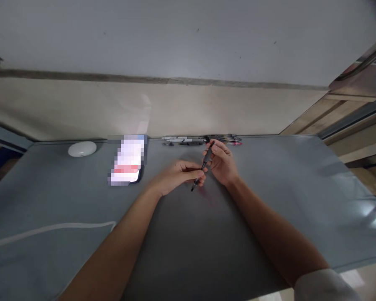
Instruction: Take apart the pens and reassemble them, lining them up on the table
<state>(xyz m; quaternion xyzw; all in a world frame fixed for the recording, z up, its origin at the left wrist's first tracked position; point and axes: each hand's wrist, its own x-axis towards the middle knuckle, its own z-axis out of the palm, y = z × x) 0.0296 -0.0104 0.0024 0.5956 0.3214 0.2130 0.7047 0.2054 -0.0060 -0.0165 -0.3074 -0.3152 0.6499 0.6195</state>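
Observation:
A dark pen (208,155) is held at a slant above the grey table, its lower end toward the lower left. My left hand (183,173) pinches the lower part between thumb and fingers. Around the upper, thicker part, my right hand (223,162) has its thumb and fingers closed. Just beyond my hands, several dark pens (228,138) lie along the wall, partly behind my right fingers. Left of them are white and dark pens (181,140).
The grey table (269,175) meets a pale wall (112,104). To the left lie a phone (128,161) with a lit screen and a white rounded object (82,149). A white cable (59,226) crosses the table's left side. Wooden shelving (319,110) stands at the right.

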